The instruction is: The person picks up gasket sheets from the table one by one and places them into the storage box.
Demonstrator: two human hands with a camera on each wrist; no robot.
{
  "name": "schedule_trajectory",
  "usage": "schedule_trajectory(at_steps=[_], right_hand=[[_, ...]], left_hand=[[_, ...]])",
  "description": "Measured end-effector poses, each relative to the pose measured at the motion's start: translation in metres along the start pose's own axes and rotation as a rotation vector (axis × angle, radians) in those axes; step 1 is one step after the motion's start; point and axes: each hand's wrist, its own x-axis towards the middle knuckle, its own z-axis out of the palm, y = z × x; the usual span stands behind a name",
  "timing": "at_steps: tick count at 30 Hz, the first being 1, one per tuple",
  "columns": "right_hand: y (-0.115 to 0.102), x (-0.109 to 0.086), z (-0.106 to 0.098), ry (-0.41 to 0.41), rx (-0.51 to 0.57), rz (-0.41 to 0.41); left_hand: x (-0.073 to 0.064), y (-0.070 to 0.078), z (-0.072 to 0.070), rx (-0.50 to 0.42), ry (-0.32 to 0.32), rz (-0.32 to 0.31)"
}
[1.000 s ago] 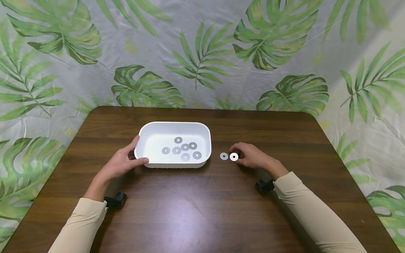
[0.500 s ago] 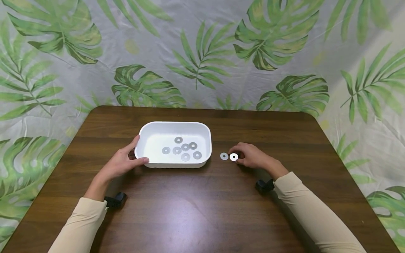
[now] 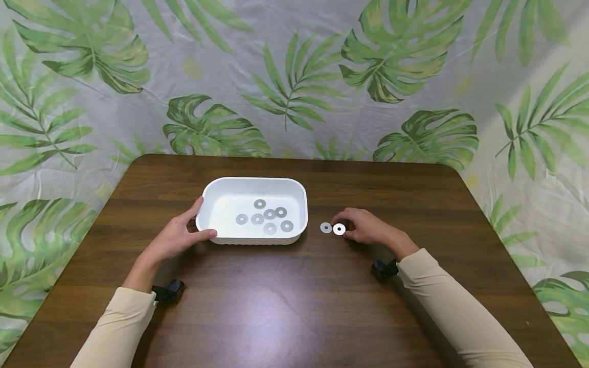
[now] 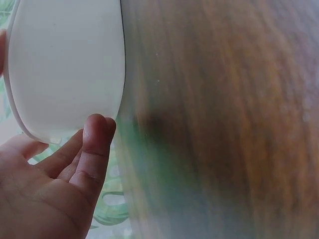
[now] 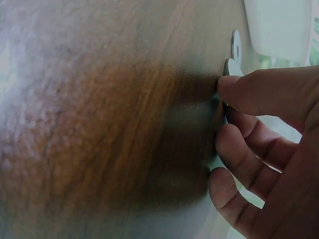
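On the left, the left hand (image 3: 177, 236) grips the near-left end of a white plastic tub (image 3: 222, 212), thumb along the front and fingers around the back corner. The left wrist view shows fingertips against the tub's outer wall (image 4: 65, 64). Several flat metal washers (image 3: 255, 204) lie in the tub, some overlapping. To the tub's right, the right hand (image 3: 368, 228) pinches a bright washer (image 3: 335, 231) between thumb and fingers, close to the tabletop. A second washer (image 3: 322, 228) lies flat just left of it. Part of the held washer (image 5: 231, 67) is hidden behind the thumb.
A brown wooden table (image 3: 276, 296) carries everything. Behind it hangs a leaf-patterned cloth (image 3: 313, 122). Black wrist straps (image 3: 169, 291) sit at both cuffs of the cream sleeves (image 3: 453, 301).
The washer under the right hand has shifted very slightly left, toward the other washer. The left hand and tub look the same.
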Motion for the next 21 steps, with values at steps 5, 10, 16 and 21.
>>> schedule_trajectory(at_steps=[5,10,16,21], right_hand=[[0.0003,0.0014,0.0014,0.002,-0.006,-0.003],[0.0011,0.0012,0.0027,0.01,0.002,-0.012],[0.0025,0.0003,0.0008,0.026,0.02,-0.017],[0.0041,0.0016,-0.0033,0.034,0.045,-0.022]], left_hand=[[-0.0004,0.0007,0.0002,0.002,-0.002,-0.004],[-0.0005,0.0011,0.0004,-0.002,-0.005,-0.005],[-0.0004,0.0003,0.0007,-0.005,-0.004,0.007],[-0.0001,-0.001,0.001,-0.01,-0.001,0.011]])
